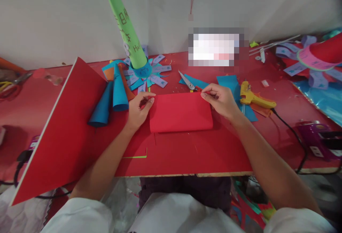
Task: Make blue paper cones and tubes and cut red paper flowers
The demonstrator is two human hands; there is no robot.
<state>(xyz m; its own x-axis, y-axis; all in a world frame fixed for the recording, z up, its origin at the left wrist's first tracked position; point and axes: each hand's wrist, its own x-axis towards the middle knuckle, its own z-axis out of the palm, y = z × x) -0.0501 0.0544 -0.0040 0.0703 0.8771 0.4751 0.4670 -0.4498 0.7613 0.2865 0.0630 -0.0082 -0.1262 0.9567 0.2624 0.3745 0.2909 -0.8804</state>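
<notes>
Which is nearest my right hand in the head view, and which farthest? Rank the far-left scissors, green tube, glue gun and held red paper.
From the right hand:
1. Held red paper: in its pinch.
2. Glue gun: just to its right.
3. Green tube: left, toward the back.
4. Far-left scissors: near the picture's left edge.

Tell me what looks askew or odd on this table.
The red board at the left sits askew, its near corner jutting past the front edge of the red table. A pixelated patch by the wall looks odd too; what it covers cannot be told. The red sheet between left hand and right hand shows no visible damage.
</notes>
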